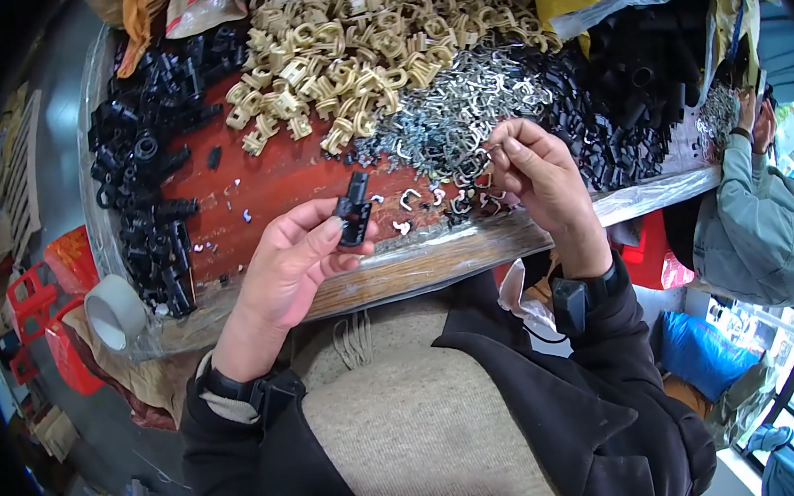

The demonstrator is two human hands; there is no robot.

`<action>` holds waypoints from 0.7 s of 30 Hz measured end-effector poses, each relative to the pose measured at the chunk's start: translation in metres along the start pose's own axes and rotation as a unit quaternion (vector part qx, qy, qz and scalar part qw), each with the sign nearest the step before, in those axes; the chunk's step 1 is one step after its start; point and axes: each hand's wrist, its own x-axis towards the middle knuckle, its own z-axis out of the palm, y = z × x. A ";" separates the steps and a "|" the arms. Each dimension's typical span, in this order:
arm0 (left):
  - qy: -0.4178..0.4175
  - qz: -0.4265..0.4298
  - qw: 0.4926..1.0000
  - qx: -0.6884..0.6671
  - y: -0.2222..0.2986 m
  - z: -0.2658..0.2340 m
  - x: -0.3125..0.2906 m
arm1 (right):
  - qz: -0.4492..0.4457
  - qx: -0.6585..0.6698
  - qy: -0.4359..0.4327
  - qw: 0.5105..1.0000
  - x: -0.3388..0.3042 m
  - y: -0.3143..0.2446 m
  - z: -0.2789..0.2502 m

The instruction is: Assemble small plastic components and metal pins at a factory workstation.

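Note:
My left hand (285, 265) is closed around a black plastic fitting (355, 216), its narrow stem pointing up, above the table's near edge. To the right, my right hand (544, 174) pinches thumb against index finger beside a heap of small metal clips (460, 101). A tiny thing, perhaps a clip, sits at those fingertips, too small to name. Several loose curved clips (409, 197) lie on the red tabletop (264, 179) between my hands. Beyond them spreads a large pile of beige plastic clamp-like parts (334, 65).
Black plastic fittings (140, 167) are piled along the table's left side. Small black pieces (609, 140) and black tubes lie at the right. A tape roll (116, 312) hangs at the near left corner. A co-worker's sleeve (759, 226) shows at the far right, with red stools (34, 303) at left.

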 end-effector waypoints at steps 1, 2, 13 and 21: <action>-0.008 0.005 1.000 0.003 0.000 0.002 0.001 | 0.016 0.013 -0.003 1.000 -0.001 0.000 0.004; -0.016 0.009 1.000 0.006 0.000 0.004 0.003 | 0.033 0.026 -0.005 0.999 -0.002 0.000 0.008; -0.066 0.007 0.998 0.002 0.012 0.019 0.005 | 0.166 -0.078 -0.032 0.982 -0.009 -0.002 0.087; -0.114 0.008 0.992 -0.052 0.015 0.018 -0.014 | 0.138 -0.111 0.021 0.984 -0.028 -0.013 0.128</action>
